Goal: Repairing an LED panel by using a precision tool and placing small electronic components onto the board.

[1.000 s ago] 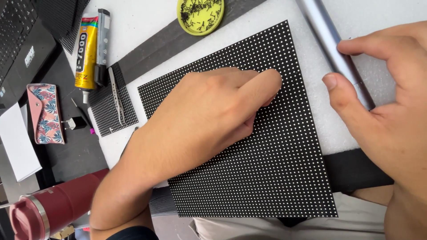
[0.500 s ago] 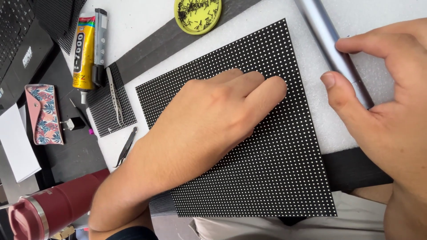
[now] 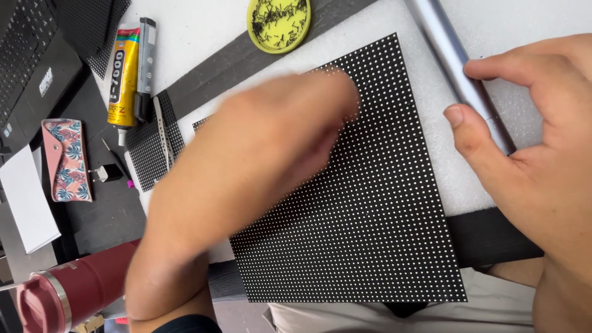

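1. On the white foam sheet [image 3: 444, 179] that covers the table, the left hand [image 3: 271, 154] lies flat and open, palm down, across the upper left part of the black dotted panel [image 3: 370, 234]. It is blurred with motion; half a second ago it was sharp, with its fingertips further toward the panel's right side.
2. The panel itself has shifted only slightly since then: its far corner sits a little nearer the yellow dish [image 3: 279, 23] than before.
3. To the right of the panel, the right hand [image 3: 530, 148] grips a slim silver-grey tool [image 3: 459, 74], thumb under it and forefinger over it, just as it did in the earlier frames.
4. The panel is a square black board covered by a fine, even grid of small pale dots. It lies flat and turned at an angle, so one corner points toward the yellow dish, and its near edge overhangs the foam toward the person.
5. Left of the panel lie a smaller piece of the same dotted board [image 3: 151, 154] with tweezers [image 3: 163, 132] on it, and a yellow glue tube [image 3: 125, 74] beyond that.
6. Further left of the panel is a floral pink case [image 3: 66, 160], and near its lower left corner a dark red flask [image 3: 74, 290].
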